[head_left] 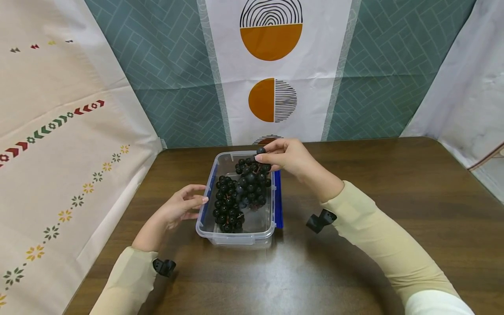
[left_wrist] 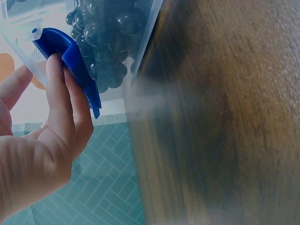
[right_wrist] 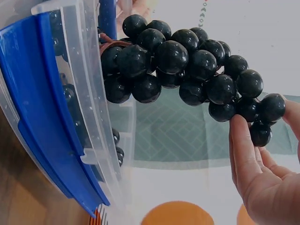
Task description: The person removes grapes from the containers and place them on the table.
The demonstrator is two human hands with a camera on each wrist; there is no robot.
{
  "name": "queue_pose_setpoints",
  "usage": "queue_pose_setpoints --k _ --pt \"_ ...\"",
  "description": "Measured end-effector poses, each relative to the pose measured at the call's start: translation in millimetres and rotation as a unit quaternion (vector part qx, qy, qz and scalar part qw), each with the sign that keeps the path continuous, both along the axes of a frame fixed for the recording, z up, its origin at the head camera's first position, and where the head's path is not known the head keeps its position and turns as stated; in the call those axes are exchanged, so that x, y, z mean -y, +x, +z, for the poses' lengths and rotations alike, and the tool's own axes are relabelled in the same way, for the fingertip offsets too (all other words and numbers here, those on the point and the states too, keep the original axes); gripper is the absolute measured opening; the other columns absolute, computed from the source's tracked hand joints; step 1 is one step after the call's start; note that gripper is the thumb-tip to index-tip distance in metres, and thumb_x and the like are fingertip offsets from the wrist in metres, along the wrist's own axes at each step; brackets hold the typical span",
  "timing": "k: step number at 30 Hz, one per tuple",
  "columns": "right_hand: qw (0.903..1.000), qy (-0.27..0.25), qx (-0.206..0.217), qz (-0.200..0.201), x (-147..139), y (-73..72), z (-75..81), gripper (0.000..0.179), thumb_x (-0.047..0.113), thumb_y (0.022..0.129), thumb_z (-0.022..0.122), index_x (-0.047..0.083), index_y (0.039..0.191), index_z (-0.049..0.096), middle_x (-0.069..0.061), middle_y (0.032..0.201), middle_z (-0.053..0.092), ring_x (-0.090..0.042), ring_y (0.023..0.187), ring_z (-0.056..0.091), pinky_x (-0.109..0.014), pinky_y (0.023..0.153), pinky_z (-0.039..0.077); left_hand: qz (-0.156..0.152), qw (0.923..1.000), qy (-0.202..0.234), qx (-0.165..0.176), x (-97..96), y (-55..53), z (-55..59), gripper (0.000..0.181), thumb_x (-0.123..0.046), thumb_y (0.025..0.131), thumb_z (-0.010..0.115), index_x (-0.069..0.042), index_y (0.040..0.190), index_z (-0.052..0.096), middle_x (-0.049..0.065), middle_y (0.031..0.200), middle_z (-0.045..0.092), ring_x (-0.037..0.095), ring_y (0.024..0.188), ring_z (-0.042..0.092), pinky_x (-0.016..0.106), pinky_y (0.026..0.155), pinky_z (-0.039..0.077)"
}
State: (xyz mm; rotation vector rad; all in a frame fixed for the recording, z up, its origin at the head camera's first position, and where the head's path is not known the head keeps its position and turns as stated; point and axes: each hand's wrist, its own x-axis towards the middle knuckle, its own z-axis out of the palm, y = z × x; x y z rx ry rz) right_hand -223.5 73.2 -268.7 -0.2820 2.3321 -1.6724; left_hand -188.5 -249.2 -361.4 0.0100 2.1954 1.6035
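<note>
From the head view, a clear plastic container (head_left: 236, 234) is sitting on the brown tabletop (head_left: 393, 197); the right hand (head_left: 289, 156) is pinching the top of a bunch of dark grapes (head_left: 253, 181) and holding it over the container, while a second bunch (head_left: 227, 205) is lying inside; the left hand (head_left: 182, 206) is resting relaxed fingers against the container's left rim. From the left wrist, fingertips are touching a blue clip (left_wrist: 70, 61). From the right wrist, the fingers (right_wrist: 243, 154) are gripping the hanging bunch's end beside a blue latch (right_wrist: 42, 122).
</note>
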Motion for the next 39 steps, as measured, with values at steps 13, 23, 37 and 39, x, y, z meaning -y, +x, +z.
queue_pose_setpoints --k 13,23,37,39 --pt "0.9997 -0.02 0.007 -0.014 -19 -5.4 7.9 0.048 0.025 0.086 0.071 0.003 0.126 0.056 -0.015 0.126 0.058 -0.028 0.094 0.067 -0.047 0.109 0.033 0.001 1.0 0.0 0.005 0.7 0.6 0.1 0.061 -0.024 0.094 0.059 -0.007 0.145 0.03 0.016 0.125 0.047 0.022 0.108 0.053 0.034 0.084 0.052" --pt "0.998 -0.049 -0.001 -0.039 -33 -4.8 14.6 0.038 0.02 0.085 0.072 0.001 0.116 0.059 0.001 0.094 0.067 -0.015 0.074 0.069 -0.044 0.106 0.037 0.0 1.0 0.007 0.006 -0.6 -0.6 0.4 0.062 -0.024 0.094 0.06 -0.006 0.145 0.029 0.014 0.122 0.048 0.018 0.103 0.055 0.032 0.082 0.053" --pt "0.9957 -0.057 -0.021 -0.07 -60 -1.5 18.0 0.037 0.016 0.086 0.07 -0.004 0.115 0.058 0.011 0.083 0.067 -0.007 0.069 0.067 -0.032 0.09 0.05 0.001 0.9999 0.013 0.004 -0.2 -2.6 -1.6 0.062 -0.024 0.094 0.06 -0.006 0.145 0.029 0.012 0.118 0.048 0.017 0.1 0.056 0.031 0.081 0.053" --pt "0.9959 -0.054 -0.021 -0.07 -63 -0.9 18.0 0.039 0.017 0.086 0.07 -0.005 0.116 0.057 0.011 0.087 0.066 -0.006 0.072 0.066 -0.025 0.084 0.052 0.003 0.9999 0.012 0.006 0.3 -2.2 -2.5 0.062 -0.023 0.094 0.06 -0.007 0.145 0.029 0.013 0.119 0.048 0.018 0.101 0.056 0.031 0.081 0.053"
